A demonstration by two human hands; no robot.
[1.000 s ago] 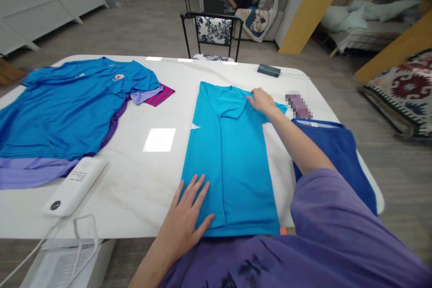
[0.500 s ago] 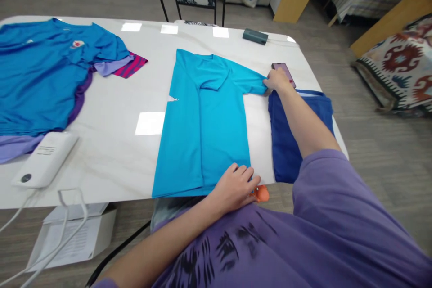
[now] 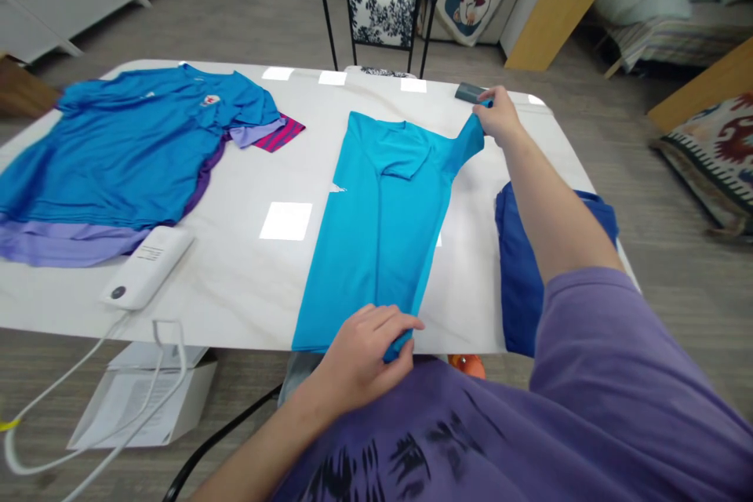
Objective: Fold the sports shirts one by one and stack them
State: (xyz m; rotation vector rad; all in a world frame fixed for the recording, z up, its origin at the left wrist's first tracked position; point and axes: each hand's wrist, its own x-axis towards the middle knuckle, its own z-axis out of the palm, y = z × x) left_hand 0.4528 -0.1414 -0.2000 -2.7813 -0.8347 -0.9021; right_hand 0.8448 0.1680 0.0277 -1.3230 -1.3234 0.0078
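Holding the turquoise shirt (image 3: 376, 227) on the table (image 3: 235, 282), the right hand (image 3: 499, 118) grips its sleeve (image 3: 464, 145), the left hand (image 3: 365, 349) its hem (image 3: 398, 347), while a white box (image 3: 193, 401) below the table shows printed paper (image 3: 121, 412).

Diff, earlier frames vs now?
Left hand moved rightward from the lower left of the turquoise shirt to grip its lower right corner. Right hand went from resting at the base of the sleeve to lifting its end. That side drew inward. Shirt pile and white device stayed put.
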